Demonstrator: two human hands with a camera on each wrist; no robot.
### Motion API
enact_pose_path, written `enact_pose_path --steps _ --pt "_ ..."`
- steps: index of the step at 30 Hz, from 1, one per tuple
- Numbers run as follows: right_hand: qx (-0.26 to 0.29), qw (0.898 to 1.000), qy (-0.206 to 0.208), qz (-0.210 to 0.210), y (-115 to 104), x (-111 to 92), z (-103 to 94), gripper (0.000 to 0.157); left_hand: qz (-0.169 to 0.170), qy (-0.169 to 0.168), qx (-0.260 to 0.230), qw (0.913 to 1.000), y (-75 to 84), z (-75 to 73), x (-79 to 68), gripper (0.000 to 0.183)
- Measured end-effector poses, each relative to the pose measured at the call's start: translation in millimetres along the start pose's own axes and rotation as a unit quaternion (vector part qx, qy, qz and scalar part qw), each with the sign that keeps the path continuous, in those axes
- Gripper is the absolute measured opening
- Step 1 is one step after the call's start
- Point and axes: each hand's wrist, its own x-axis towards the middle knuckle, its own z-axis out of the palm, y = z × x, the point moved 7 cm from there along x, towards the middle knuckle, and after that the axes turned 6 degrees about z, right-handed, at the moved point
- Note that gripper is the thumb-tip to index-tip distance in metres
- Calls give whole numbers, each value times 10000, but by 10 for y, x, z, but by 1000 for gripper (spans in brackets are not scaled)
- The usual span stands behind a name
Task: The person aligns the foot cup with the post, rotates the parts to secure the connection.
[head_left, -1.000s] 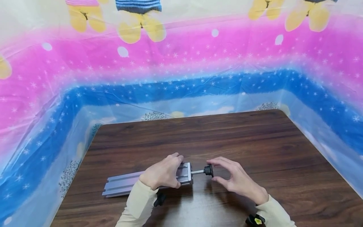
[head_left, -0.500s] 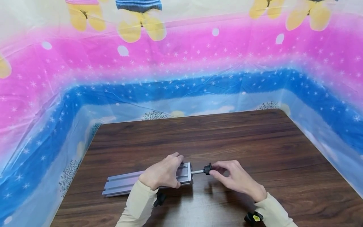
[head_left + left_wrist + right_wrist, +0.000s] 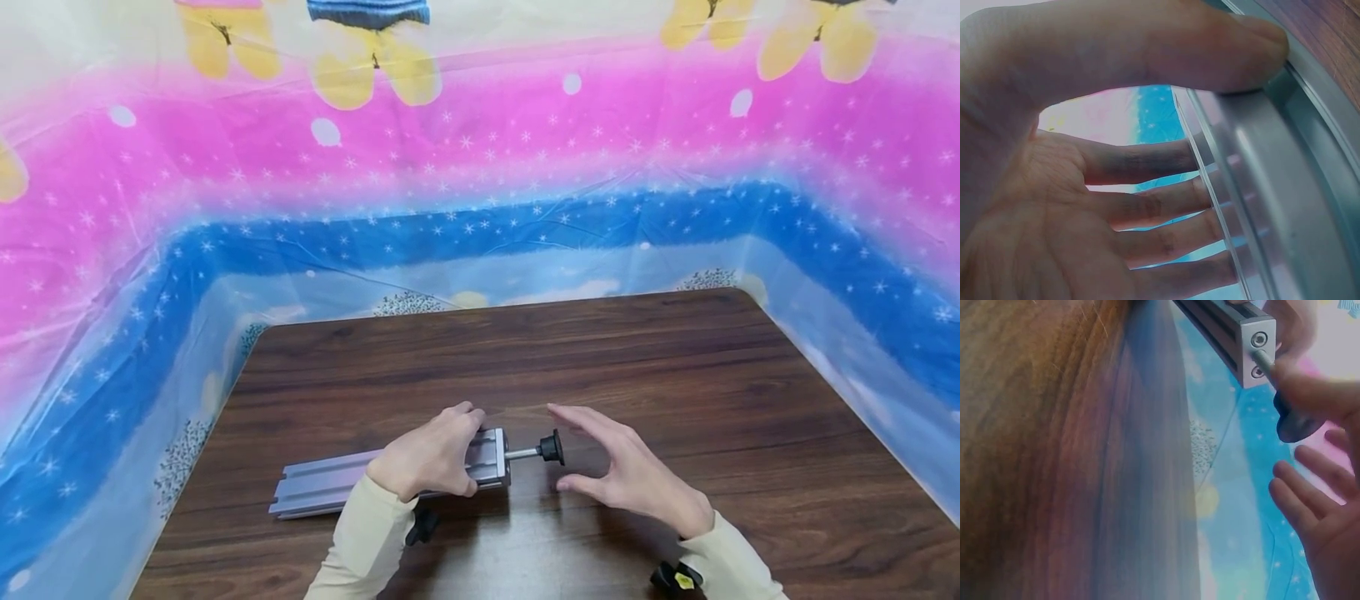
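An aluminium profile [image 3: 322, 483] with grooves along its length lies on the table, its capped end [image 3: 501, 457] toward the right. My left hand [image 3: 435, 457] grips it near that end, thumb on the near side and fingers on the far side. From the end cap a threaded metal stud [image 3: 522, 454] sticks out, carrying a black levelling foot [image 3: 552, 447]. Around that foot my right hand [image 3: 633, 473] is spread, thumb and fingers apart from it. Two socket screws [image 3: 1259, 339] show in the end cap in the right wrist view.
The dark wood table [image 3: 600, 350] has its far edge against a printed pink and blue curtain [image 3: 480, 167]. Black straps [image 3: 675, 577] sit at both wrists.
The right thumb and fingers closed on the black levelling foot half a second ago and have now spread away from it. The left hand and the profile have stayed in place.
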Motion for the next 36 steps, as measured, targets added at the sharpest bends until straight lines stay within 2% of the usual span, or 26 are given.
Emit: enact_pose_path --steps 5,11,16,21,26,31,33,36 --pt "102 9991 53 -412 -55 -6 18 76 -16 -42 8 10000 -5 2 -2 54" --pt "231 9991 108 -338 -29 13 12 62 -2 -72 -54 10000 -1 2 -9 53" --pt "159 9999 -21 -62 18 20 24 54 32 -23 -61 10000 1 -13 -21 51" --pt "248 9981 -258 509 74 48 53 38 61 31 -61 10000 5 -28 -36 49" --pt "169 9958 -376 814 104 71 69 29 82 44 -180 9998 9 -30 -40 49" --pt "29 9948 -384 940 120 72 77 28 95 51 -166 9998 9 -31 -39 50" --pt "24 9950 -336 938 115 61 65 32 83 47 -157 9998 5 -33 -39 50" --pt "36 9979 -102 633 80 41 18 45 80 37 -152 9998 -3 -36 -40 50"
